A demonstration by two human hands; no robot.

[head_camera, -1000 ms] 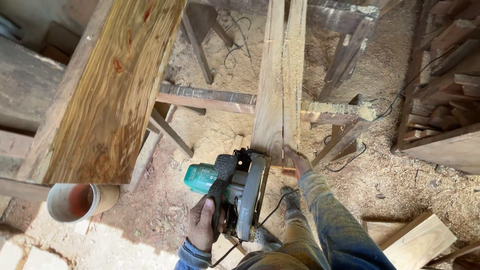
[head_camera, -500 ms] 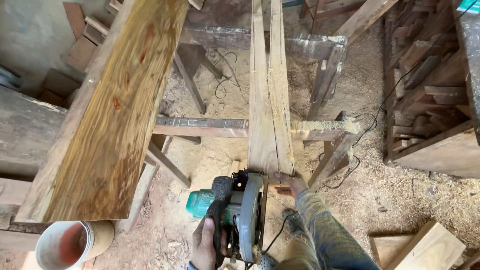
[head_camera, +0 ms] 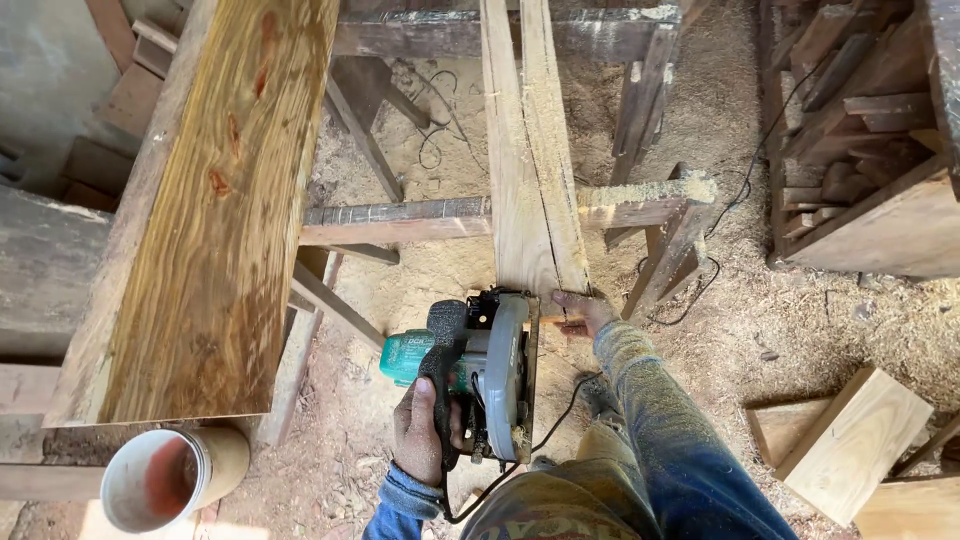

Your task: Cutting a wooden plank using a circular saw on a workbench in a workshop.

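Note:
My left hand [head_camera: 422, 432] grips the black handle of a circular saw [head_camera: 482, 368] with a teal motor housing and grey blade guard. The saw sits at the near end of a long narrow plank [head_camera: 528, 160] that lies across wooden sawhorses and shows a lengthwise cut line. My right hand [head_camera: 583, 312] presses flat on the plank's near right corner, just beside the saw. The saw's black cord [head_camera: 560, 410] trails down toward me.
A wide yellowish board [head_camera: 215, 210] lies to the left. A white bucket [head_camera: 168, 478] stands under its near end. A sawdust-covered crossbeam [head_camera: 400, 220] supports the plank. Offcut blocks [head_camera: 850, 445] lie at right, stacked timber [head_camera: 850, 110] beyond. Sawdust covers the ground.
The view has shifted forward and tilted along the plank. My left hand and the saw stay at the plank's near end; my right hand remains on the plank's corner.

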